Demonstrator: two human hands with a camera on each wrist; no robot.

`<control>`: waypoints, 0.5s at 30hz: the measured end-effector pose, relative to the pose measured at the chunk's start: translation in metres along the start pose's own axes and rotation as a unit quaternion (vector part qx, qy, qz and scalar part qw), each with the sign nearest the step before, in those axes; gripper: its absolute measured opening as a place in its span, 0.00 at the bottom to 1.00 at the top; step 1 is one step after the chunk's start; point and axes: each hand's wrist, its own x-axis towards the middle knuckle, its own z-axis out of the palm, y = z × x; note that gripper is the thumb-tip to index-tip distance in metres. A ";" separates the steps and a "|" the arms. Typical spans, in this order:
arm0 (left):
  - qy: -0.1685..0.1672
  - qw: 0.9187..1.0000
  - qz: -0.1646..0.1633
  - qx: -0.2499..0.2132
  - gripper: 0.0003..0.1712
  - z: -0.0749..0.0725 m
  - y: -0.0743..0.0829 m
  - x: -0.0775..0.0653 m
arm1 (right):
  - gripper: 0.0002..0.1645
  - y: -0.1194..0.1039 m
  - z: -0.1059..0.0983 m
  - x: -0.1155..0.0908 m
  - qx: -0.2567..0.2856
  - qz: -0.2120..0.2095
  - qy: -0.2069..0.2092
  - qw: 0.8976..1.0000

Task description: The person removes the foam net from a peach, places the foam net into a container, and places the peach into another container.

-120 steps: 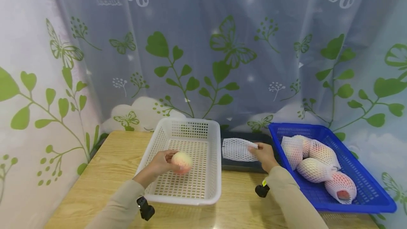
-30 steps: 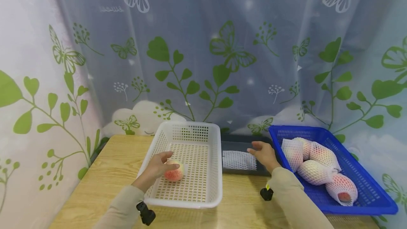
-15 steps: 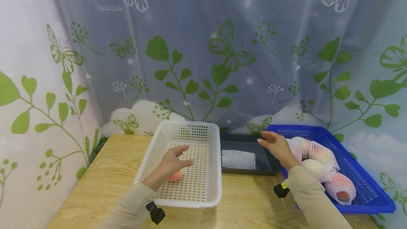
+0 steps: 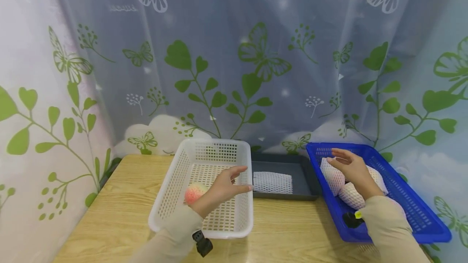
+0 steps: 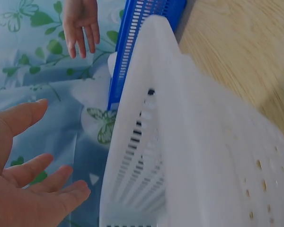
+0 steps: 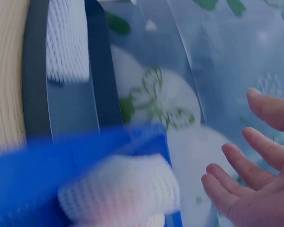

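My left hand (image 4: 224, 186) is over the right part of the white basket (image 4: 163, 198), fingers spread and holding nothing. Behind its wrist a bare peach (image 4: 195, 193) lies on the basket floor. Above the blue basket (image 4: 420, 210) is my right hand (image 4: 352, 169), its fingers loosely extended with nothing in them. Under it lie several peaches in white foam nets, one netted peach (image 4: 332, 177) at the left end; my hand and sleeve hide some of them. In the right wrist view a netted peach (image 6: 123, 189) shows blurred below the hand.
Between the baskets sits a dark grey tray (image 4: 305, 177) with a flat white foam net (image 4: 273, 182) in it. The wooden table (image 4: 120, 198) carries everything. A curtain (image 4: 219, 52) with printed leaves and butterflies hangs close behind.
Four seconds ago my left hand held the peach and my right hand the foam net; both were let go. My left hand has since moved right, my right hand right over the blue basket.
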 end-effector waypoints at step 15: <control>-0.053 0.998 0.000 -0.031 0.35 0.065 0.020 0.027 | 0.42 0.067 -0.063 -0.014 -0.093 0.012 -0.006 0.996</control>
